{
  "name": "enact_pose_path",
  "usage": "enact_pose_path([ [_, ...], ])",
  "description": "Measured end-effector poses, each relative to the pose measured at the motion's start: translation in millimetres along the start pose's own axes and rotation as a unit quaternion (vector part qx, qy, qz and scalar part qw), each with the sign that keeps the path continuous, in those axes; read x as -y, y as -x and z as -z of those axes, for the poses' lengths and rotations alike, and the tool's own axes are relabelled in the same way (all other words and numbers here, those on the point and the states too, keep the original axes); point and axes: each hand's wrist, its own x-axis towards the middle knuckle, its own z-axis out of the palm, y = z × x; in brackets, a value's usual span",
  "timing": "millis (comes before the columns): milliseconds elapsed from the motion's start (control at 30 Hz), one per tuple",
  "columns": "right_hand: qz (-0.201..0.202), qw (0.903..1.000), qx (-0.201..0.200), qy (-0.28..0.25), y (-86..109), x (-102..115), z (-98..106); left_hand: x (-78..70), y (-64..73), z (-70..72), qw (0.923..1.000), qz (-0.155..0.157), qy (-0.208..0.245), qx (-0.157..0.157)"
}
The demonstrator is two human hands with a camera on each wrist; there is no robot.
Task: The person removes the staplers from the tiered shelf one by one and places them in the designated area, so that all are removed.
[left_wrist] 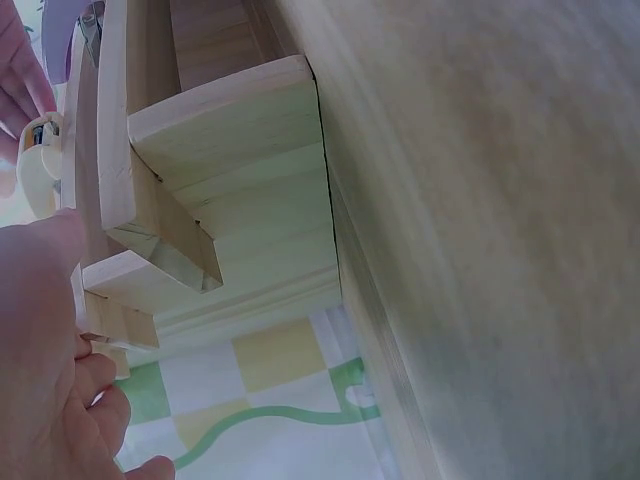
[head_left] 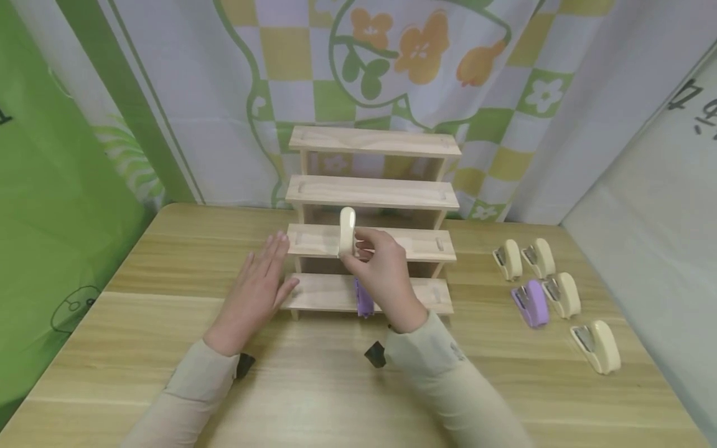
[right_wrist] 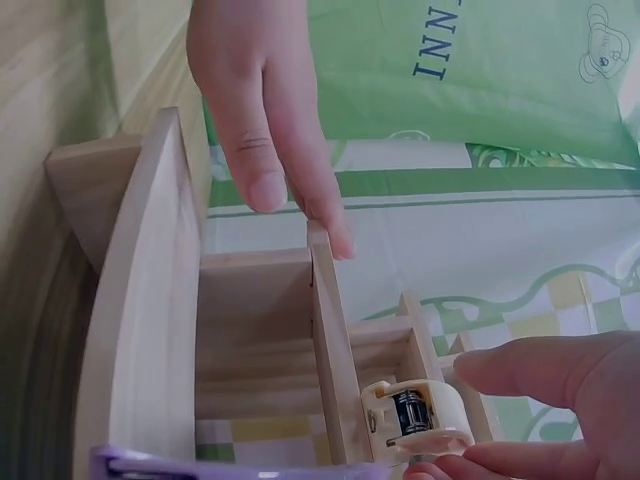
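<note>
A cream stapler (head_left: 347,231) stands lengthwise on the second step from the bottom of a light wooden tiered rack (head_left: 319,242). My right hand (head_left: 386,267) holds it from the right, thumb near its front end and fingers curled at its side. In the right wrist view the cream stapler (right_wrist: 415,415) shows its end against the step. My left hand (head_left: 254,292) lies with straight fingers against the rack's left end, touching that same step. On the lowest step sits a purple stapler (head_left: 364,298), partly hidden by my right hand.
On the right of the wooden table (head_left: 313,398) lie several cream staplers (head_left: 598,347) and one purple stapler (head_left: 529,303). A patterned curtain (head_left: 285,56) hangs behind the rack. Small black pieces (head_left: 375,354) show near both wrists.
</note>
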Motion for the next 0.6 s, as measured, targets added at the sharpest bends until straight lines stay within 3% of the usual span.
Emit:
enact_pose_path([
  [267, -0.037, 0.9991, -0.016, -0.01, -6.5, 2.8, -6.4, 1.3, -0.3, -1.2, 1.0, -0.003, -0.005, -0.005],
  [600, -0.044, 0.9984, -0.034, -0.005, -10.8, 5.1, -10.2, 1.7, -0.3, -1.7, 1.0, 0.0, -0.004, -0.001],
])
